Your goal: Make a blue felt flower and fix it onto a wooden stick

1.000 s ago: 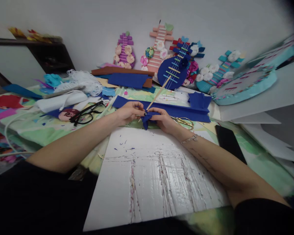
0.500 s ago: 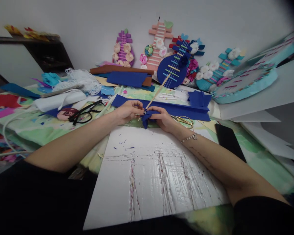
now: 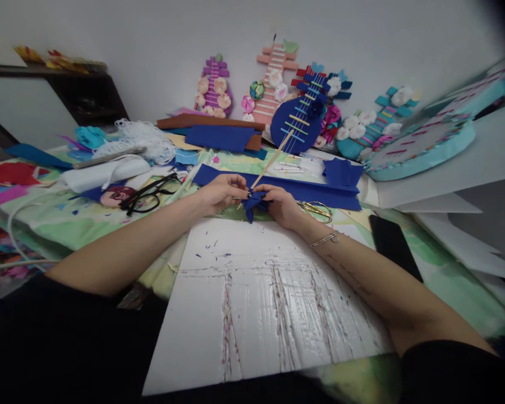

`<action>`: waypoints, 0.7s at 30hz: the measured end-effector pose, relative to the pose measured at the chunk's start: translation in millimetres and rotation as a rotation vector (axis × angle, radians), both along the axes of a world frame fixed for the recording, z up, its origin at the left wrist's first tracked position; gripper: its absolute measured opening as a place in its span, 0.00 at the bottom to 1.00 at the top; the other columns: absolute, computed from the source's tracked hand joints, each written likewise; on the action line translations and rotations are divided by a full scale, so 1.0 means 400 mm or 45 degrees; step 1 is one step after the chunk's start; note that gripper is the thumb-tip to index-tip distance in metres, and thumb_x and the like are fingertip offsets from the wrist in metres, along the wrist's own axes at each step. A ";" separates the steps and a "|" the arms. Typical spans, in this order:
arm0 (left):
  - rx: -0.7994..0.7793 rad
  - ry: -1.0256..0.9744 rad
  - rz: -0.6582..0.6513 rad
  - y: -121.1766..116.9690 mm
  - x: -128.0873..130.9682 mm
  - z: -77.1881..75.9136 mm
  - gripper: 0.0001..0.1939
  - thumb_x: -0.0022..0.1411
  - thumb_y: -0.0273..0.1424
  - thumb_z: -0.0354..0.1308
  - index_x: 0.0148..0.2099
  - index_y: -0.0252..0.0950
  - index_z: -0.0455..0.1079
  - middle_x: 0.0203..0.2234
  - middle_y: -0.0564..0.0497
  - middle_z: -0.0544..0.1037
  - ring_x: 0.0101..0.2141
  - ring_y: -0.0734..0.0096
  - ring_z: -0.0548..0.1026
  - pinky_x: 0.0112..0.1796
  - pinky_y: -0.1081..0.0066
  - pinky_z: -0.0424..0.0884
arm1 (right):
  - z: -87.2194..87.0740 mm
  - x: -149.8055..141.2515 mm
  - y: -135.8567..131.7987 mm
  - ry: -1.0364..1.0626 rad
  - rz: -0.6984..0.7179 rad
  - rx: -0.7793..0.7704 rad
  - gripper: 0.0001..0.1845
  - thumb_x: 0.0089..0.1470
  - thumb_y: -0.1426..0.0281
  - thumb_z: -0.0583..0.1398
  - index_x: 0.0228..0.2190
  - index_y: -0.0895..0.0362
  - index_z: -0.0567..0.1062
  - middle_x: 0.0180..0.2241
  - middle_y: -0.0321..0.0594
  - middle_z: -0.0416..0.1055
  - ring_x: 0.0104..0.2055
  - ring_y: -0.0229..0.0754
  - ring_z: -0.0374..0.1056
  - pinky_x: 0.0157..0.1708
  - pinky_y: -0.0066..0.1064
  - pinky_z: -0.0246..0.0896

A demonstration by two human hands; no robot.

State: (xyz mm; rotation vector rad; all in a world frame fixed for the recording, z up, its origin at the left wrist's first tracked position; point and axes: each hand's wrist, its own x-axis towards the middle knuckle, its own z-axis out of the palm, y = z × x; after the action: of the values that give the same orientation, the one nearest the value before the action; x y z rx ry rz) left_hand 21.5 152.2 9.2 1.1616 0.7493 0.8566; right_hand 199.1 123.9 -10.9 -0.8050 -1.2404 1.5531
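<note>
The left hand [image 3: 225, 193] pinched the small blue paper piece [image 3: 252, 211] between thumb and fingers, while the right hand [image 3: 285, 209] pinched that piece at its right side, the fingertips of both hands close together. The paper was above the far edge of a white board [image 3: 202, 325], and a thin wooden stick [image 3: 272, 161] slanted through the left hand's grip, its longer end pointing far and right. Gold-handled scissors [image 3: 318, 212] lay just right of the right hand; black glasses [image 3: 149, 196] lay to the left of the left hand. Beyond the hands, a long blue strip [image 3: 320, 194] stretched across the green-patterned tabletop [image 3: 444, 264]. A black slab [image 3: 395, 247] lay farther right, and white string [image 3: 154, 143] was heaped far left. At the far side stood a blue lute-shaped craft [image 3: 280, 120].
</note>
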 end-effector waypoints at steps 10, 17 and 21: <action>0.006 -0.024 -0.020 0.004 -0.001 -0.005 0.14 0.44 0.13 0.61 0.30 0.32 0.63 0.22 0.53 0.72 0.22 0.78 0.71 0.27 0.73 0.63 | 0.004 -0.010 -0.001 0.000 -0.095 -0.076 0.12 0.43 0.61 0.59 0.26 0.57 0.75 0.28 0.39 0.71 0.33 0.41 0.65 0.38 0.35 0.61; 0.019 -0.019 -0.033 0.004 -0.001 -0.007 0.13 0.44 0.14 0.62 0.30 0.33 0.64 0.22 0.53 0.71 0.23 0.78 0.70 0.27 0.73 0.63 | 0.001 -0.008 0.000 -0.013 -0.085 -0.061 0.12 0.43 0.60 0.59 0.26 0.56 0.75 0.28 0.39 0.71 0.33 0.41 0.65 0.38 0.35 0.61; 0.007 -0.014 -0.028 0.003 0.000 -0.006 0.13 0.43 0.14 0.62 0.29 0.33 0.64 0.22 0.54 0.71 0.23 0.78 0.70 0.28 0.73 0.63 | 0.003 -0.008 0.000 -0.020 -0.093 -0.058 0.12 0.43 0.61 0.60 0.26 0.56 0.75 0.28 0.39 0.71 0.33 0.40 0.65 0.38 0.34 0.61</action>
State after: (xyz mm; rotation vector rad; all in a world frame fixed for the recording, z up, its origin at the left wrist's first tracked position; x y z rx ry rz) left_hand 21.3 153.5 6.8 1.1674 0.7245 0.8462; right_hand 195.9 123.9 -9.7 -0.8837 -1.1776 1.5230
